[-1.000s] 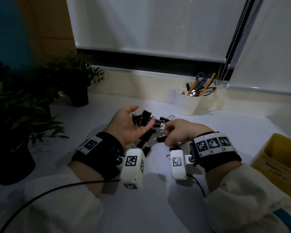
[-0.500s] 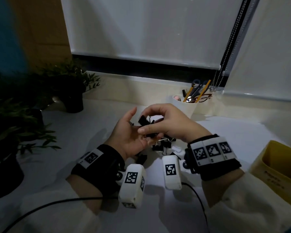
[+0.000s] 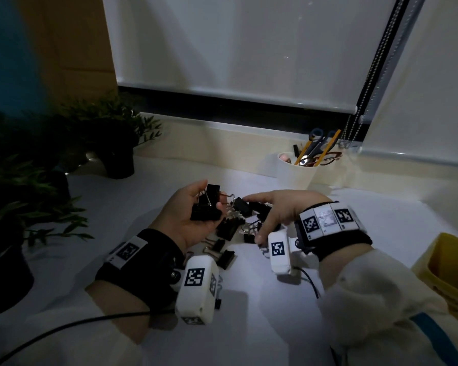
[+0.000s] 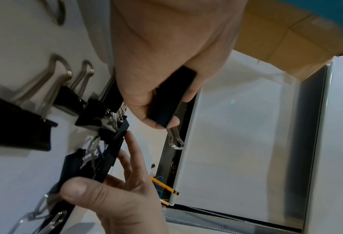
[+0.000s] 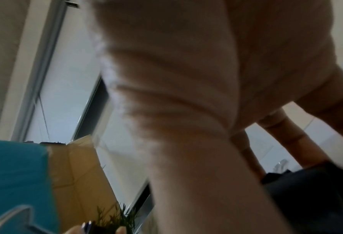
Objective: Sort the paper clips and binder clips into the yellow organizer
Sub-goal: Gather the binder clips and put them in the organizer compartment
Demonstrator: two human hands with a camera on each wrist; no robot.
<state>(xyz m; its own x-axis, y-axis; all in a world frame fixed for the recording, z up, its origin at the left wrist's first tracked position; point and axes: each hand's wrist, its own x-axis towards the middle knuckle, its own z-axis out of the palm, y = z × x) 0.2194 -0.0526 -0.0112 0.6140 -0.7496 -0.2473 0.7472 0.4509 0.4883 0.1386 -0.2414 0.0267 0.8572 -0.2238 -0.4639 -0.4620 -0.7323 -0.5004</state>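
Palm up, my left hand cradles a few black binder clips; the left wrist view shows its fingers curled round one clip with a wire handle sticking out. A loose pile of black binder clips lies on the white table just right of that hand. My right hand is over the pile with fingers spread. Its thumb and straight fingertips touch clips there. The yellow organizer stands at the right edge, partly cut off.
A white cup with scissors and pencils stands behind the pile. Dark potted plants line the left side, one close to my left arm. Smaller clips lie near my left wrist. A black cable trails across the front.
My right hand carried a clip from the pile into my left palm, then went back down to the pile. My left hand now holds more clips, fingers curled closer.
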